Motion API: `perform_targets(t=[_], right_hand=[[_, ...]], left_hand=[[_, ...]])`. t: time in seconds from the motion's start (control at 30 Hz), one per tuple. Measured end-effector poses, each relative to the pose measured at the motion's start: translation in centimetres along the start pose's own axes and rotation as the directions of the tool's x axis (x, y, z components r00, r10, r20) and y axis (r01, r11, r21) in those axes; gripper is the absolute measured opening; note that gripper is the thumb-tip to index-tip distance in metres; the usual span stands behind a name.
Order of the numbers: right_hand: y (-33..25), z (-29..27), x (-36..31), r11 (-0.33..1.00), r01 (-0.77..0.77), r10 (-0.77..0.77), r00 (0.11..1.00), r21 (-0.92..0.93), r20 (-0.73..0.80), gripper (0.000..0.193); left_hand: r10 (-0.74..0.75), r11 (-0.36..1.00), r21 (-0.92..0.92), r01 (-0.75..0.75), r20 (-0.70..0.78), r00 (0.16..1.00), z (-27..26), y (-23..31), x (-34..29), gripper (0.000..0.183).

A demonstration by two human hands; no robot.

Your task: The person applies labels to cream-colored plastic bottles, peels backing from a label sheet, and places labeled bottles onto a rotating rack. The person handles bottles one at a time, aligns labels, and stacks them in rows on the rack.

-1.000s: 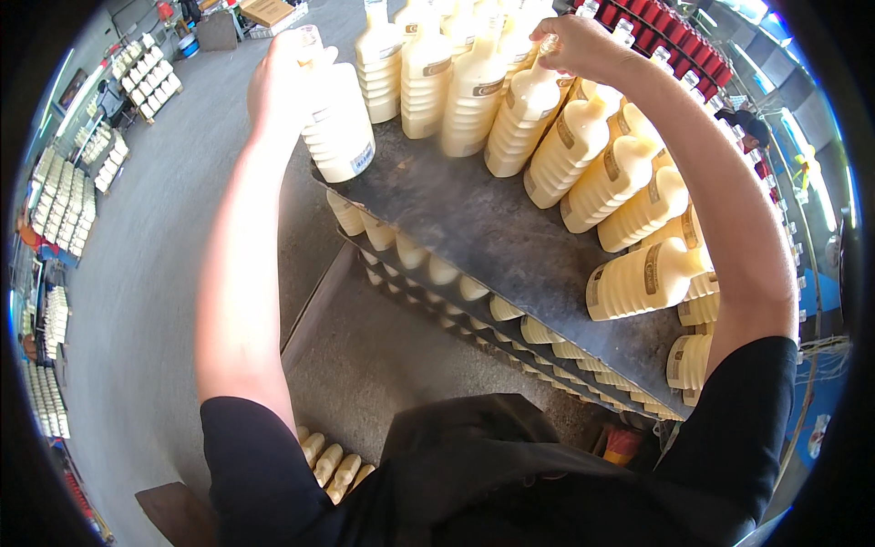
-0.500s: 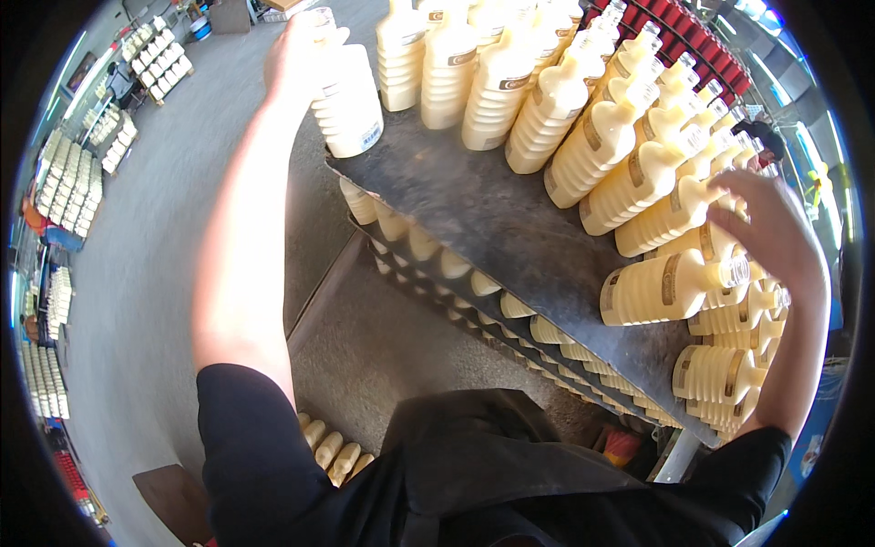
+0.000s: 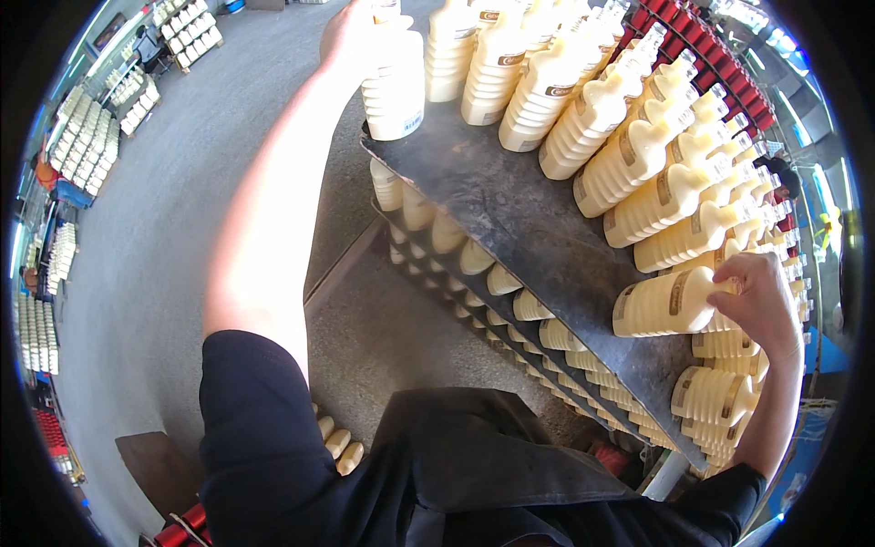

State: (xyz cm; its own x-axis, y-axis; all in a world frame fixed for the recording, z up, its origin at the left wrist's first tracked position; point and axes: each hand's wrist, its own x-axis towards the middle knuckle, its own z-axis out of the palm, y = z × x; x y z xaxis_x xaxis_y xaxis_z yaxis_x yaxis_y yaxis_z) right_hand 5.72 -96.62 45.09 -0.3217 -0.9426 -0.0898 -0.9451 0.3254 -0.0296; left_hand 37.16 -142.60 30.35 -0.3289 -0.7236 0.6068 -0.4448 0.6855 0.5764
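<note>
Rows of cream-coloured, ribbed plastic bottles with brown labels stand on a dark board, the top layer of a stack. At the board's far left corner, my left hand (image 3: pixel 348 38) is closed at the neck of a cream bottle (image 3: pixel 396 91), whose base is at the board's edge; glare and the frame edge hide part of the fingers. On the right, my right hand (image 3: pixel 761 296) grips another cream bottle (image 3: pixel 661 305) by its neck, thumb and fingers pinched around it. That bottle stands at the front of its row beside several others.
Further bottle layers (image 3: pixel 497 279) show beneath the dark board (image 3: pixel 538 232). Red crates or containers (image 3: pixel 706 55) stand beyond the rows at upper right. Grey floor (image 3: pixel 191 237) stretches to the left, with other bottle stacks (image 3: pixel 87 137) and a person (image 3: pixel 68 190) farther off.
My right hand has come down from above the bottle necks and closed on one bottle's neck. My left hand stays at its bottle while the whole view shifts slightly.
</note>
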Motion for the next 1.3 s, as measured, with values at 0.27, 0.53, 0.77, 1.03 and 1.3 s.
perform_targets(t=[0.27, 0.53, 0.77, 1.03, 1.3], right_hand=[[-7.5, -2.4, 5.6, 0.955, 0.256, -0.22, 0.95, 0.15, -0.222, 0.01], [-20.4, -4.2, 19.5, 0.944, 0.329, -0.33, 0.943, 0.017, 0.04, 0.039], [-25.7, 2.4, 25.0, 0.858, 0.502, -0.506, 0.788, -0.111, -0.351, 0.014], [-27.5, 1.9, 27.9, 0.883, 0.466, -0.469, 0.865, -0.06, -0.177, 0.016], [-27.5, 1.7, 27.2, 0.885, 0.463, -0.464, 0.876, -0.039, -0.132, 0.015]], left_hand=[[-0.1, 0.981, -0.181, 0.071, -0.155, 0.983, -0.1, 2.2, -2.6, 0.061], [-0.41, 0.783, -0.398, 0.478, 0.247, 0.878, -6.2, 1.3, -20.6, 0.031], [-0.838, 0.468, -0.283, 0.837, 0.16, 0.522, -13.1, -4.9, -43.4, 0.023], [-0.979, 0.163, -0.454, 0.876, -0.188, 0.084, -24.7, -5.1, -64.8, 0.028], [-0.954, 0.045, -0.588, 0.808, -0.265, -0.14, -27.3, -3.8, -70.5, 0.032]])
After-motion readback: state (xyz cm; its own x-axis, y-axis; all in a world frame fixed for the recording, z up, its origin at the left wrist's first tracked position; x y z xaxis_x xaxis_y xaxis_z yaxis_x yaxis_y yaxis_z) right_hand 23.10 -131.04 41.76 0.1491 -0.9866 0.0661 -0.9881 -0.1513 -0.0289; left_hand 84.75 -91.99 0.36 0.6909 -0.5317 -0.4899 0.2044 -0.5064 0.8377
